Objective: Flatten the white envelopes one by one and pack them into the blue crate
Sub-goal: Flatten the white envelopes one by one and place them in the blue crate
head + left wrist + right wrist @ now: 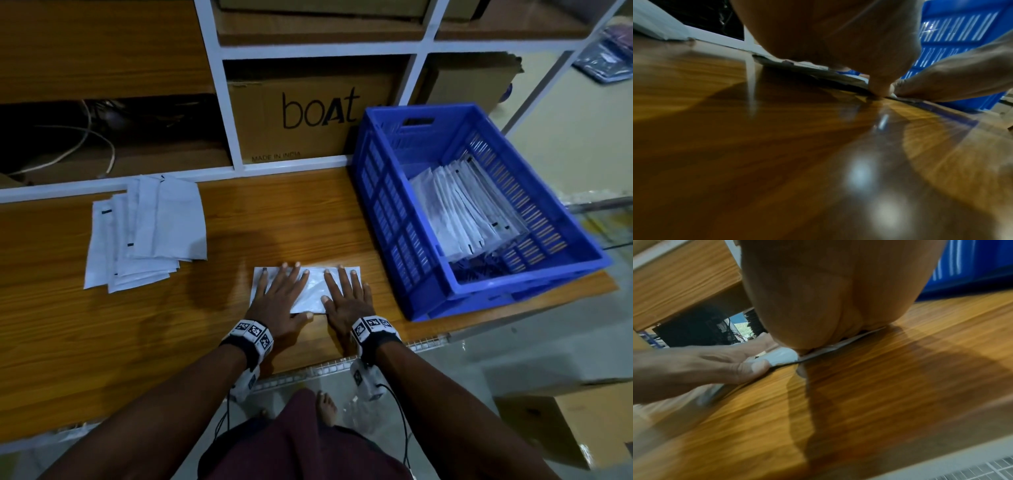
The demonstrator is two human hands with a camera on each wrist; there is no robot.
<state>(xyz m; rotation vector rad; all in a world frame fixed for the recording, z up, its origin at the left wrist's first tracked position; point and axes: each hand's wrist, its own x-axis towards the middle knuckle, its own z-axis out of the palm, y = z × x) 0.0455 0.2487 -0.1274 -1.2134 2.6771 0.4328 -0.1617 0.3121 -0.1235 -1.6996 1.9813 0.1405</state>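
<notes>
White envelope (pixel 313 289), thin rectangular paper, lies pressed on glossy wood-grain table (pixel 171 325) under both flat, open-fingered hands.

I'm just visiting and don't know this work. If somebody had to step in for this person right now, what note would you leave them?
Left hand and right hand: both flat, fingers straight, pressing one white paper envelope on the wooden table.
Left of it: a loose pile of unflattened white envelopes.
Right: the blue plastic crate, with a row of flattened envelopes already inside.
Done: those packed ones.
Left: finish smoothing this envelope, put it in the crate, then work through the pile one at a time.
</notes>
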